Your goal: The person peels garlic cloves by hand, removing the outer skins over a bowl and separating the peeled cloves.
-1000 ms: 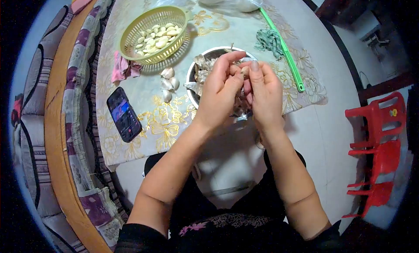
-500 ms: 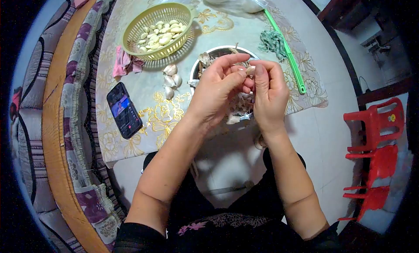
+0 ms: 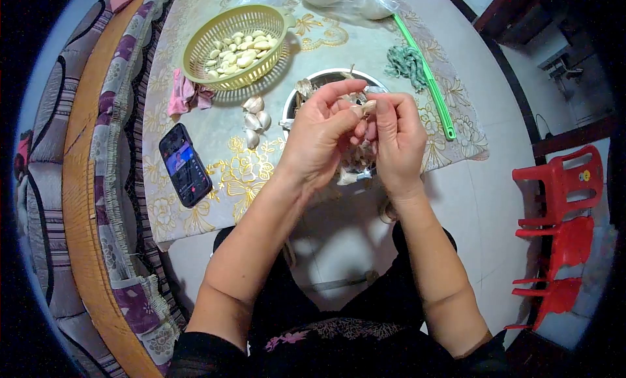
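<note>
Over a round bowl [image 3: 287, 110] of dry garlic skins, both hands meet at a small garlic clove [image 3: 369, 107]. My left hand [image 3: 326, 130] pinches it from one side with thumb and fingers. On the other side, the thumb and forefinger of my right hand [image 3: 398, 130] press on the same clove. Part of the clove is hidden by the fingertips. Left of the bowl lie several unpeeled garlic cloves [image 3: 253, 121] on the tablecloth. A yellow-green plastic basket [image 3: 195, 65] further back holds many peeled garlic cloves [image 3: 242, 52].
A phone [image 3: 185, 164] with a lit screen lies at the left, near a pink cloth [image 3: 184, 94]. To the right are a green-handled stick [image 3: 438, 104] and a green mesh scrubber [image 3: 405, 66]. Plastic bags [image 3: 355, 0] rest at the back. Red chairs [image 3: 561, 189] stand beyond the table.
My fingers have shifted slightly on the clove, and more of its pale papery end shows between them. Both hands have moved a little to the left. The other things stay put.
</note>
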{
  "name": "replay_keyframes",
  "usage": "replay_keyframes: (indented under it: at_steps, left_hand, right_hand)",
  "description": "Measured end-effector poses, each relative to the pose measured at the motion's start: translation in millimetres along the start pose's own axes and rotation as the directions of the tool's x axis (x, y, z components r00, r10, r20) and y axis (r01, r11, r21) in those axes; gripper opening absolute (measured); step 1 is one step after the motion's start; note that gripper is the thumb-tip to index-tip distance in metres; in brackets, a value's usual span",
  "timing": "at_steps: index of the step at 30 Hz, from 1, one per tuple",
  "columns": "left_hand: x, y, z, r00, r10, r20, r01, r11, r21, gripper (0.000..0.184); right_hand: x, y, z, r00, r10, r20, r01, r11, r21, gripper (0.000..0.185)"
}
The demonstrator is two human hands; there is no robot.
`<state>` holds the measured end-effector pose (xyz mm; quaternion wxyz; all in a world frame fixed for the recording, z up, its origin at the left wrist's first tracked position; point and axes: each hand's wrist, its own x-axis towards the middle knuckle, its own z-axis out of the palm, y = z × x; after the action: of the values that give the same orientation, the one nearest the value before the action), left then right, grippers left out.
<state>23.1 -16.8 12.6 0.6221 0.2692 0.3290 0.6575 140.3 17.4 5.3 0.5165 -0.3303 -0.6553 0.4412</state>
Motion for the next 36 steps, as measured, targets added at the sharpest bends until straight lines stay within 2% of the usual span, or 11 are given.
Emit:
replay_keyframes:
  at_steps: [2, 5, 8, 11, 14, 20, 23, 28, 31, 34, 36]
  left_hand:
    - [-0.5, 1.9, 1.6, 1.0, 0.027, -0.011, -0.027, 0.999, 0.036, 0.04]
    - [-0.7, 3.4, 1.3, 0.997, 0.062, -0.055, -0.057, 0.995, 0.086, 0.04]
    - [3.0, 1.6, -3.0, 0.992, 0.102, -0.074, -0.092, 0.987, 0.13, 0.039]
    - [3.6, 1.6, -2.8, 0.986, 0.142, -0.082, -0.126, 0.976, 0.175, 0.038]
    - [1.1, 1.9, 4.0, 0.984, 0.161, -0.077, -0.144, 0.972, 0.185, 0.037]
    - [1.4, -2.8, 7.0, 0.978, 0.185, -0.092, -0.15, 0.943, 0.296, 0.037]
    - [1.7, -4.6, 6.1, 0.974, 0.218, -0.067, -0.182, 0.919, 0.349, 0.032]
    - [7.1, -5.2, -5.1, 0.97, 0.226, -0.093, -0.175, 0.907, 0.383, 0.022]
    - [8.5, -8.4, -7.7, 0.953, 0.297, -0.058, -0.234, 0.845, 0.481, 0.02]
    - [14.2, -13.7, -14.7, 0.833, 0.545, 0.091, -0.41, 0.499, 0.763, 0.019]
    - [12.1, -11.2, -12.6, 0.825, 0.556, 0.1, -0.406, 0.46, 0.789, 0.02]
  right_hand:
    - [0.7, 4.8, -1.9, 0.993, 0.114, 0.034, -0.117, 0.984, 0.132, 0.015]
    - [1.6, 1.4, -6.3, 0.962, 0.24, 0.132, -0.262, 0.947, 0.185, 0.017]
    - [3.7, 2.2, -2.2, 0.982, 0.13, 0.135, -0.14, 0.988, 0.064, 0.019]
    - [7.3, 2.5, -8.8, 0.961, 0.203, 0.19, -0.225, 0.969, 0.104, 0.021]
    - [5.3, 11.1, -8.6, 0.888, 0.37, 0.274, -0.458, 0.773, 0.439, 0.023]
    - [4.4, 18.1, -12.0, 0.792, 0.476, 0.381, -0.571, 0.361, 0.737, 0.025]
    - [13.0, 28.6, -26.1, 0.806, 0.477, 0.349, -0.535, 0.338, 0.774, 0.025]
    - [15.9, 11.6, -30.3, 0.819, 0.478, 0.318, -0.535, 0.435, 0.724, 0.028]
    - [14.9, 8.8, -31.0, 0.809, 0.482, 0.336, -0.563, 0.475, 0.676, 0.027]
    - [13.6, 5.0, -29.2, 0.811, 0.491, 0.318, -0.573, 0.553, 0.605, 0.025]
    - [12.2, 3.1, -27.1, 0.816, 0.497, 0.294, -0.568, 0.596, 0.568, 0.025]
